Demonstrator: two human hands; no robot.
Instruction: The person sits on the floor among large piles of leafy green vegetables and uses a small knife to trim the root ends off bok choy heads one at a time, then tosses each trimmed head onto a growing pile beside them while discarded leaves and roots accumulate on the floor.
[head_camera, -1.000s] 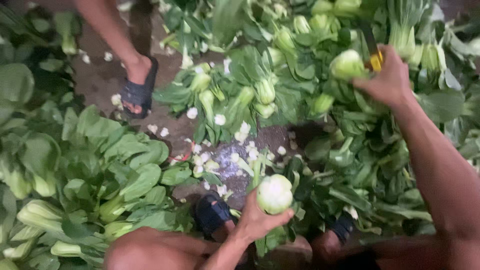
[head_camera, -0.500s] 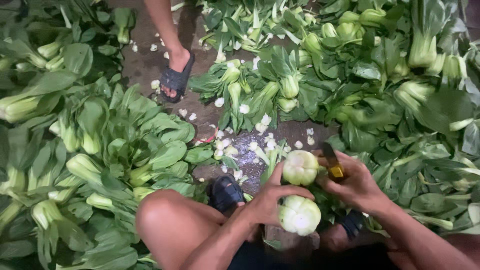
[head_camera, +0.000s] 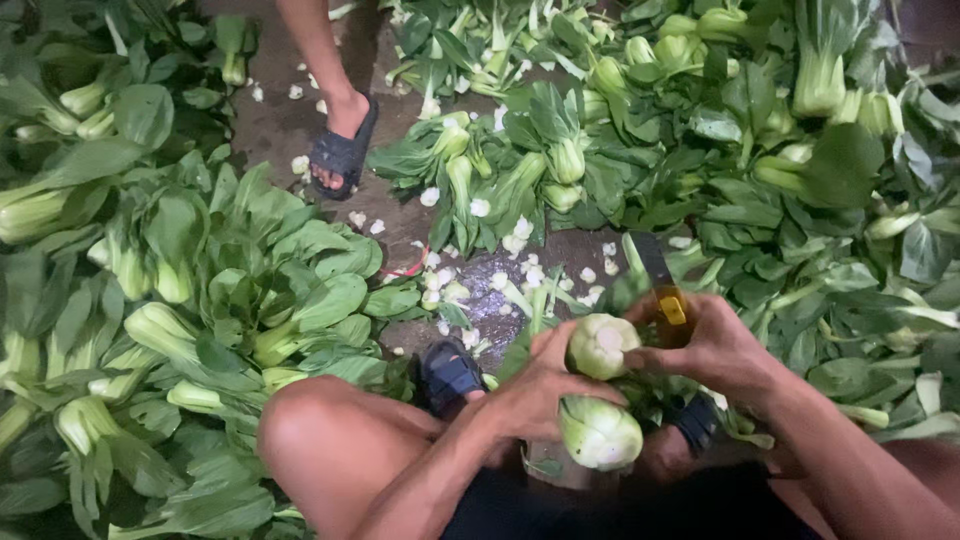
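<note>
The left hand (head_camera: 535, 385) clasped two pale green bok choy heads (head_camera: 600, 400), stacked, cut bases up, above the squatting person's lap. The right hand (head_camera: 715, 350) gripped a yellow-handled knife (head_camera: 662, 290) and touched the upper head. Leafy bok choy piles (head_camera: 200, 300) lay around.

no packages, labels, signs or screens are in view anywhere around the hands; only loose greens and cut scraps lie on the wet ground.
</note>
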